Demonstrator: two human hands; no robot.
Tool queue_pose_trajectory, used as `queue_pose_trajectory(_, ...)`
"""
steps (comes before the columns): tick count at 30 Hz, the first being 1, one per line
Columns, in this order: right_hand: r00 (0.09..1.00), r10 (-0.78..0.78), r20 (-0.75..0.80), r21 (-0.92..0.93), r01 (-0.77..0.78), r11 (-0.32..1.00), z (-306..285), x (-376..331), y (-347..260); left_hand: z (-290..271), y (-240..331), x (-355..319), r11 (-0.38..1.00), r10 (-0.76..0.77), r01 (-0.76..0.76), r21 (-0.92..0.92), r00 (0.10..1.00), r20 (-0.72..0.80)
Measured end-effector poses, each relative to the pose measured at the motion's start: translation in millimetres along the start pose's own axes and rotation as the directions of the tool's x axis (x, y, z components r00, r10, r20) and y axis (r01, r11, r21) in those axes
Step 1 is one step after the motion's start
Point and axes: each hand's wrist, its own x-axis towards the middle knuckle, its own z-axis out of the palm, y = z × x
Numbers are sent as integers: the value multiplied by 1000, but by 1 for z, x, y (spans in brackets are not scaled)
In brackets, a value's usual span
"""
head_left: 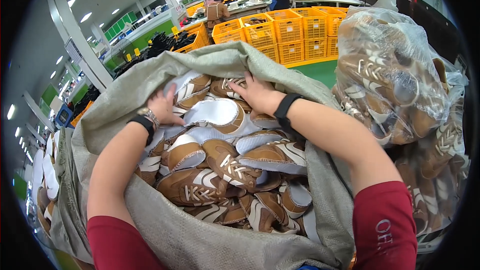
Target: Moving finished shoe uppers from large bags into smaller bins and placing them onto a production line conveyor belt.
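Brown-and-white shoe uppers (220, 165), heaped loose inside a wide grey woven sack (200, 240) whose folded-back mouth gives reach. Left hand (162, 107) pressed among the far uppers, fingers spread, closing on nothing visible. Right hand (255, 94) curled over one upper, grasp uncertain. Clear plastic bag (395, 85) of similar uppers just right; orange crates (285, 30) well behind.
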Motion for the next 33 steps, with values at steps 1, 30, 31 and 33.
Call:
queue_pose_trajectory(1,1000,11,-16,4,-11,1000,7,4,-1,11,0,2,996,33,-32,-84,999,9)
queue_pose_trajectory(30,999,-24,-39,663,44,747,-54,-19,30,-85,15,-45,503,638,-343,-793,766,74)
queue_pose_trajectory(31,995,-87,-47,711,94,696,-59,-20,31,-73,11,-47,341,615,-321,-883,787,-48)
queue_pose_trajectory(33,991,-90,-97,752,132,645,-70,-22,38,-102,18,-70,594,448,-268,-759,893,35)
